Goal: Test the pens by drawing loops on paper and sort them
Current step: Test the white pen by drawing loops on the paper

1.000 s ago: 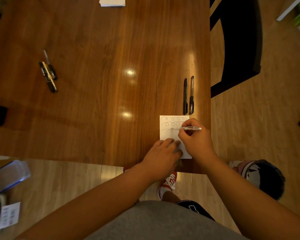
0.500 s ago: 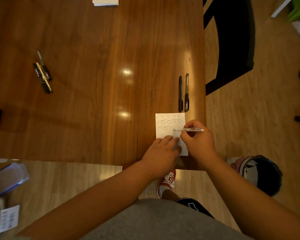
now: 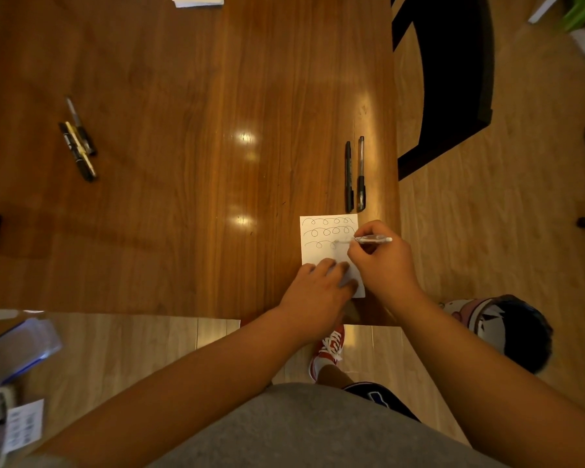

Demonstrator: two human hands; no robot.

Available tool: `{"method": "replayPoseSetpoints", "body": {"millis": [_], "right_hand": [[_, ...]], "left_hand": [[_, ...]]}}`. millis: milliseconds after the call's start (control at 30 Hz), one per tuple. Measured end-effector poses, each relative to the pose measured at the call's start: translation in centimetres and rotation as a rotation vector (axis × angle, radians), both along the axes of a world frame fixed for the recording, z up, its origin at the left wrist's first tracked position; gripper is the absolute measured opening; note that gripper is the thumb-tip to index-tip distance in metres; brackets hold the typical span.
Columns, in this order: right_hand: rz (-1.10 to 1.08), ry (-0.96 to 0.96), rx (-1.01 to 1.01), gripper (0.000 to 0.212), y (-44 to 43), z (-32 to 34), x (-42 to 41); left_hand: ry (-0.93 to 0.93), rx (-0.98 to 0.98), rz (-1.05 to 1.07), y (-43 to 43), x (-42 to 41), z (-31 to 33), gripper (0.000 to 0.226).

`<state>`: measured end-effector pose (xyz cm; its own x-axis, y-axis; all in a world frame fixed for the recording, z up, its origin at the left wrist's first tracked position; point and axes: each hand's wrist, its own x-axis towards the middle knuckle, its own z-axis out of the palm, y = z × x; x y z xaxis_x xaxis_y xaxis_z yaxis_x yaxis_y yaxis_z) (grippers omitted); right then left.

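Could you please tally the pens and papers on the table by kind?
Pens: 6 (3 left pens, 2 right pens, 1 held pen)
Paper: 2 (looped sheet, far paper)
Total: 8

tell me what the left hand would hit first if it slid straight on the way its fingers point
Probably the right hand, gripping the pen just beyond the fingers of the left hand, which rest on the paper. A narrow strip of paper seems to separate them, though depth is unclear.
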<state>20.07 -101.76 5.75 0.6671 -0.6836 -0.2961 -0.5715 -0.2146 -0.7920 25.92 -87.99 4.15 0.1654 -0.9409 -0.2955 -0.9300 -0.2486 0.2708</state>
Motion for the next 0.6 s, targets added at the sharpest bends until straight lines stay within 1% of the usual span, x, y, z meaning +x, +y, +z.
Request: {"method": "replayPoseSetpoints", "body": {"millis": [133,233,400,600], "right_hand": [[-0.018,0.027,-0.013,0.013,-0.6,-0.3,-0.3],[-0.018,0.037,-0.043,0.015,-1.0,-0.2,-0.7],[-0.025,0.039,-0.065,0.014,-1.3,-0.1,-1.5],[-0.007,0.04,-0.053,0.015,-1.0,0.0,-2.0]], "left_hand": [[0.006,0.004,-0.006,-0.2,0.0,-0.2,0.054],[0.016,-0.002,-0.011,-0.2,-0.1,-0.3,0.055],[-0.006,0.006,-0.008,-0.4,-0.1,-0.5,0.061],[-0.015,-0.016,-0.004,-0.8,0.0,-0.4,0.055]]}}
